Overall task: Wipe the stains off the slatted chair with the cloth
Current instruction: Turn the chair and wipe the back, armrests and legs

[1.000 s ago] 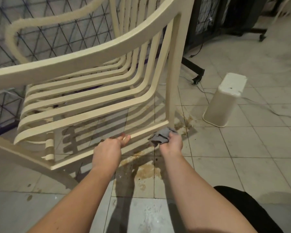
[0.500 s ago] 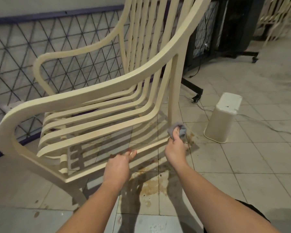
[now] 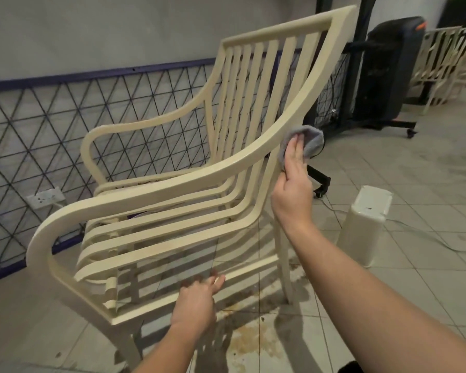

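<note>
My right hand has climbed from the lower rail, fingers flat, pressing the grey cloth against the slatted chair upright, while my left hand grips the near rail; hard pressure may tip it.

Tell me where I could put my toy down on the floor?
Bare grey tiles lie right of the upturned white plastic bin, though a thin cable crosses them. It is crowded under the cream slatted chair, where brown stains spread between the hands.

Two bare forearms, no sleeves; dark garment below.
</note>
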A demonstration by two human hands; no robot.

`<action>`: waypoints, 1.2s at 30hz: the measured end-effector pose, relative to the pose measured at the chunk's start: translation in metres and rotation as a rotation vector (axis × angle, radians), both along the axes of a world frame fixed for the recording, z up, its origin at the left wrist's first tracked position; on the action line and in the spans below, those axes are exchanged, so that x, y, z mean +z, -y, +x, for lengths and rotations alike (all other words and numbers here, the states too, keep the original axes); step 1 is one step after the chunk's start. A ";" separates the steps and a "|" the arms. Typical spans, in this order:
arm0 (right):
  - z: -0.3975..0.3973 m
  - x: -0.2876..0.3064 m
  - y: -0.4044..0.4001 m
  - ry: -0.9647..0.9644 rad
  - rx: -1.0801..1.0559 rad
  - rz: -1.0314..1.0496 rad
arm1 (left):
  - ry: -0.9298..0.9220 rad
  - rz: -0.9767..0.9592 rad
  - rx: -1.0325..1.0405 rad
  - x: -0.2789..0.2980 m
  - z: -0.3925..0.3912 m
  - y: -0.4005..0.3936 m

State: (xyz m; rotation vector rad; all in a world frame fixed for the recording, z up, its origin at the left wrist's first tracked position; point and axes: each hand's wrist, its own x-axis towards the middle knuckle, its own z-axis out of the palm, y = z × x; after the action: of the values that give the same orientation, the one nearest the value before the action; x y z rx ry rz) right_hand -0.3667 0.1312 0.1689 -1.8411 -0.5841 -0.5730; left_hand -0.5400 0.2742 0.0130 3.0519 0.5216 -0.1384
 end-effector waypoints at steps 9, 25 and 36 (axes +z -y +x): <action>-0.031 -0.087 0.032 -0.407 0.113 -0.035 | 0.325 -0.432 0.118 0.063 -0.003 0.036; 0.007 0.032 0.033 -0.531 0.228 0.194 | 1.158 -1.990 0.539 0.206 0.057 0.076; -0.008 0.044 0.023 -0.600 0.481 0.188 | 1.213 -1.706 0.647 0.207 0.045 0.032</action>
State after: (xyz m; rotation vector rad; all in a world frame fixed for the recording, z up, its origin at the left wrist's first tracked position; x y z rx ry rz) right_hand -0.3746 0.1086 0.2125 -1.5125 -0.5118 0.2386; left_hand -0.4949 0.2420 0.2198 0.8918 0.6340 0.7613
